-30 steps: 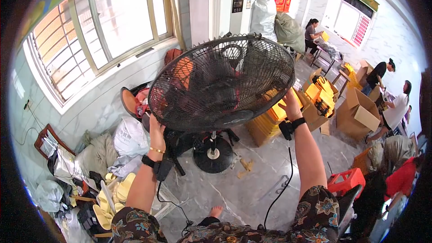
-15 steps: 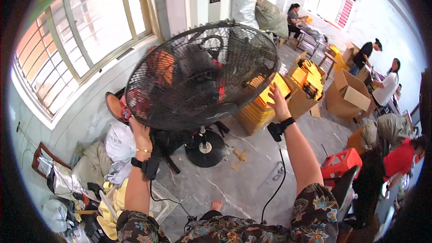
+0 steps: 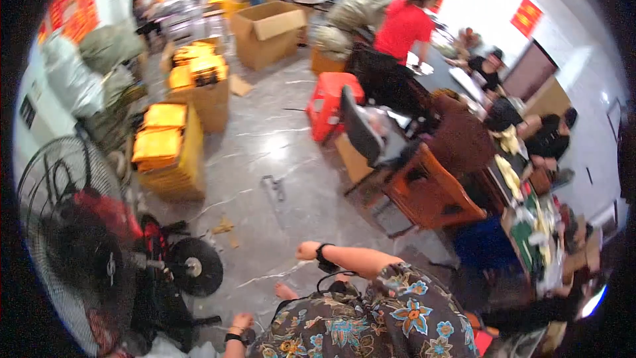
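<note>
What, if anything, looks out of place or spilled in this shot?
Tan scraps lie loose on the floor near the fan's base; they look like litter, though blur hides what they are. Nothing else clearly stands out.

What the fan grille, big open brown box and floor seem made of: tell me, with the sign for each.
Fan grille: probably dark-coated metal; thin, evenly set wires suggest it, though plastic stays possible.
Big open brown box: cardboard, matte; plain brown walls and foldable flaps.
Floor: polished stone or stone-look tile; pale veins and a bright reflection, but the look leaves open which.
</note>
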The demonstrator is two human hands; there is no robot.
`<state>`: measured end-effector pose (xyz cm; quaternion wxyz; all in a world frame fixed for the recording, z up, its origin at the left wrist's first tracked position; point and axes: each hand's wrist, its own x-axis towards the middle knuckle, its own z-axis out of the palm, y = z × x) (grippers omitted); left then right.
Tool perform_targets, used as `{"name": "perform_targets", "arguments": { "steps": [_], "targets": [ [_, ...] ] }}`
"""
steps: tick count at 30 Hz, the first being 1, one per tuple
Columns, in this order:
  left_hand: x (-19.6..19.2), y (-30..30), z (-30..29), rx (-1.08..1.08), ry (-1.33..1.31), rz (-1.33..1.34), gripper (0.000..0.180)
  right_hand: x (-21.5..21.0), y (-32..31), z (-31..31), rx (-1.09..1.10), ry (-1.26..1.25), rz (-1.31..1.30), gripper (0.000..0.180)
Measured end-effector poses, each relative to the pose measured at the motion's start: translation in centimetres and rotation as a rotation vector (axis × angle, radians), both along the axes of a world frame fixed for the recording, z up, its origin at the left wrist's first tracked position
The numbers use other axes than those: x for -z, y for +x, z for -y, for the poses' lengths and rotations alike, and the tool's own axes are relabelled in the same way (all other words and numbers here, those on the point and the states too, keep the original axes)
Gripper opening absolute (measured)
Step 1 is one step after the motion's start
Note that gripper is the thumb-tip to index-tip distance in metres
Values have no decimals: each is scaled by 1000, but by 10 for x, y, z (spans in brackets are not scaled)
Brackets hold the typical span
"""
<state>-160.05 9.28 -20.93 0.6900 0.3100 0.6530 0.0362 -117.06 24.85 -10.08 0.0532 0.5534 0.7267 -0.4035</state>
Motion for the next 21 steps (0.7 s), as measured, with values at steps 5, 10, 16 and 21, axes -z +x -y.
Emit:
{"name": "perform_targets", "arguments": {
  "steps": [5, 10, 16, 21],
  "targets": [
    [-32, 109, -59, 472, 305, 4, 30, -4, 141, 155, 643, -307, -86, 48],
    [-47, 198, -142, 743, 759, -221, 40, -134, 201, 217, 1240, 20, -685, 27],
    [-134, 396, -148, 934, 924, -111, 37, -378, 208, 280, 831, 631, -823, 37],
    [-211, 554, -32, 1034, 872, 257, 36, -477, 213, 335, 226, 1043, -623, 38]
  ]
}}
